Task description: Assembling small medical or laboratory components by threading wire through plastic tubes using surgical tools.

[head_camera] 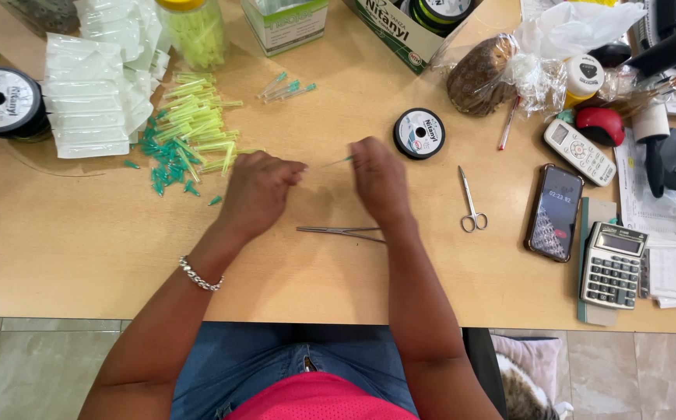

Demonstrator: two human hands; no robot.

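Both hands hovered close together over the pale wooden worktop [81, 257]. The right hand [379, 180] had its fingers pinched shut on a slim green-tipped needle piece [343, 161], which poked out to the left of the hand, thin as a pin with a small teal end. The left hand [258, 190] was curled into a loose fist with its fingertips drawn together toward the right hand; whether it gripped anything could not be told, since the fingers hid whatever lay between them.

Just left of the left hand lay a scattered heap of yellow-green caps and teal hubs [186, 140], beside a stack of clear sealed packets [89, 101]. Slender metal forceps [342, 231] lay flat on the worktop under the right wrist. A small spool of line [419, 133] sat just beyond the right hand, and small scissors [471, 204] lay to its right, near a phone [554, 212] and a calculator [612, 266].
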